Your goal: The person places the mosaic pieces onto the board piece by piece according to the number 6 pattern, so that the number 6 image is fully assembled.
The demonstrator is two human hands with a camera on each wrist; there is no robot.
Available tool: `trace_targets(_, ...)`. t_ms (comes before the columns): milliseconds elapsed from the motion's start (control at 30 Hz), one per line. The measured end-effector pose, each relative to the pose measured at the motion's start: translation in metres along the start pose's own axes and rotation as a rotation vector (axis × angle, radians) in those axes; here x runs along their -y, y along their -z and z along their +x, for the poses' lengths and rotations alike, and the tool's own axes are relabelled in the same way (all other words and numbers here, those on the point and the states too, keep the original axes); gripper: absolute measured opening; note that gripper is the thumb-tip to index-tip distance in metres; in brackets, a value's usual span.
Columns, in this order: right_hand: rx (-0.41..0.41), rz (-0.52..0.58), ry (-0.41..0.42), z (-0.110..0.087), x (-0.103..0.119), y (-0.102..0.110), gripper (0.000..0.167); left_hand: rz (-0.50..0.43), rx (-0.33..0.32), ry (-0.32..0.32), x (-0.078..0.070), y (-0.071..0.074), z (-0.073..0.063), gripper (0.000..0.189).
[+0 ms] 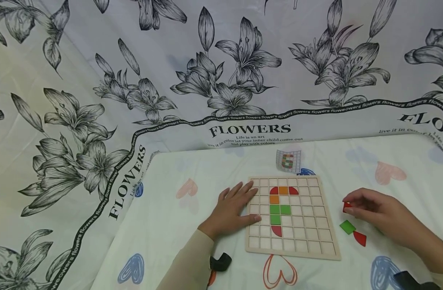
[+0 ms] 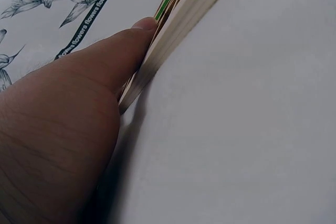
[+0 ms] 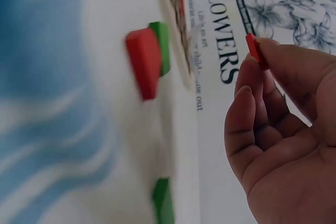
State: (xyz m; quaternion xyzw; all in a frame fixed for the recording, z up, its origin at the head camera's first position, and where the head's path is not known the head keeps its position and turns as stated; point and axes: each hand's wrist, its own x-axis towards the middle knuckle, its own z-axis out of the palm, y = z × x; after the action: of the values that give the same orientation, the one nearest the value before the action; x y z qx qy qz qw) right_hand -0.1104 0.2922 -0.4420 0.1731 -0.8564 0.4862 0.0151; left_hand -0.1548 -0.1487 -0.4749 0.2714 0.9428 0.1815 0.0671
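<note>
My right hand [image 1: 381,213] pinches a small red tile [image 3: 256,51] between thumb and fingertips, to the right of the wooden grid board [image 1: 308,229]. Just below that hand lie a green square tile [image 1: 347,227] and a red quarter-round tile [image 1: 360,238], corners close together. My left hand [image 1: 230,209] rests with spread fingers on the board's left edge, its thumb over the frame. Inside the grid, red, orange and green tiles fill several cells, among them an orange tile [image 1: 283,190] in the top row and a green tile [image 1: 275,219] lower down.
A small pattern card [image 1: 288,160] with a coloured grid figure lies behind the board. In the right wrist view, another green piece [image 3: 164,200] lies near the bottom. A white cloth with printed hearts [image 1: 186,189] covers the table, and a flower-printed sheet [image 1: 236,64] hangs behind.
</note>
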Motion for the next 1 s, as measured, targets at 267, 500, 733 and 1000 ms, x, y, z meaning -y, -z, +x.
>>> trace_targets(267, 0.035, -0.007, -0.018, 0.024, 0.027, -0.008, 0.020, 0.001, -0.010, -0.002, 0.002, -0.001, 0.001, 0.090)
trace_targets(500, 0.049, 0.026, 0.033, 0.037, 0.044, -0.023, 0.019, -0.002, -0.004, -0.002, 0.001, -0.002, 0.000, 0.090)
trace_targets(733, 0.066, 0.077, 0.024, 0.049, 0.058, -0.033, 0.019, -0.005, -0.012, -0.007, 0.000, 0.000, 0.001, 0.089)
trace_targets(1000, 0.077, 0.102, -0.059, 0.058, 0.066, -0.043, 0.023, -0.001, -0.011, -0.006, -0.002, 0.001, 0.000, 0.088)
